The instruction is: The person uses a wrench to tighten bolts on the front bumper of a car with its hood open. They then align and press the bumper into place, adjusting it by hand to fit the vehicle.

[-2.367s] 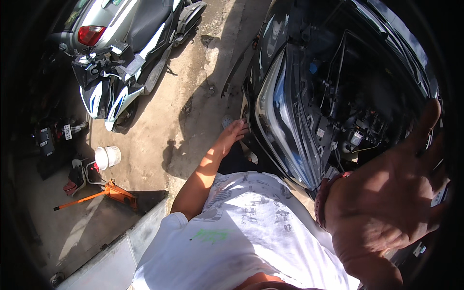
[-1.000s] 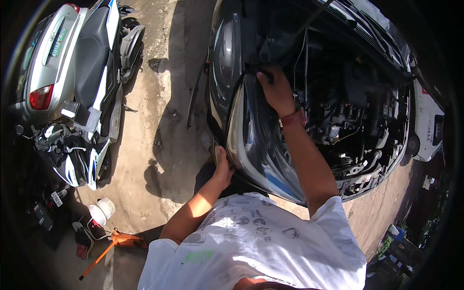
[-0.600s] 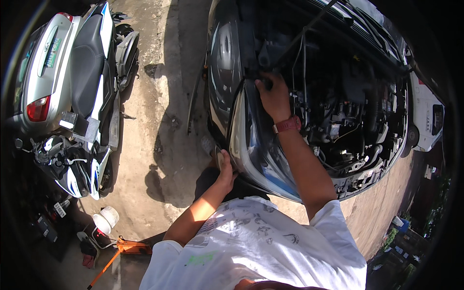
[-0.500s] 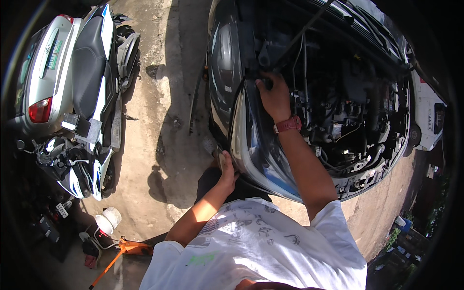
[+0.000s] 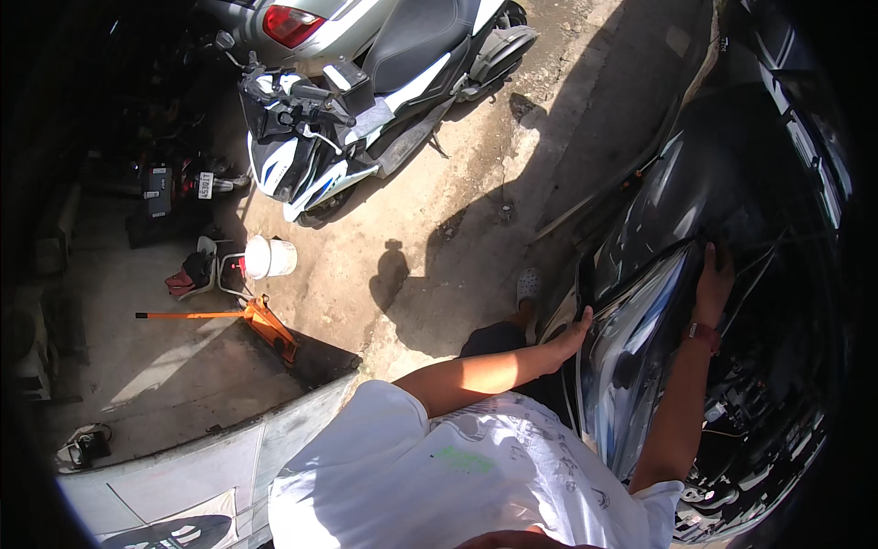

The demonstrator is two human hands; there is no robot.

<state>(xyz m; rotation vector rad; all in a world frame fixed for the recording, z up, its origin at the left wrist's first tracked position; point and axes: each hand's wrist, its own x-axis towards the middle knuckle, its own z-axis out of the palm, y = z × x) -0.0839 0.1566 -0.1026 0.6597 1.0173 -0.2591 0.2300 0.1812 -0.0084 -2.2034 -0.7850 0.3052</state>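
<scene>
The front corner of a dark car is on the right, with its engine bay (image 5: 768,366) exposed. A clear headlight (image 5: 631,343) lies between my hands. My left hand (image 5: 565,346) grips the outer edge of the bumper cover (image 5: 559,317) beside the headlight. Its thumb points up, and its other fingers are partly hidden behind that edge. My right hand (image 5: 713,285), with a red watch on the wrist, rests at the headlight's inner upper corner next to the fender (image 5: 695,183). Its fingers are stretched out and in shade; nothing shows in them.
A white and blue scooter (image 5: 393,101) stands near a silver car (image 5: 343,37) at the upper left. An orange floor jack (image 5: 270,329) and a white bucket (image 5: 271,257) are on the ground at left. A pale vehicle panel (image 5: 210,476) lies at lower left.
My view has swung left, so the car sits farther right and the jack and bucket show more fully. My right hand's fingers look straighter at the headlight corner; my left stays at the bumper edge.
</scene>
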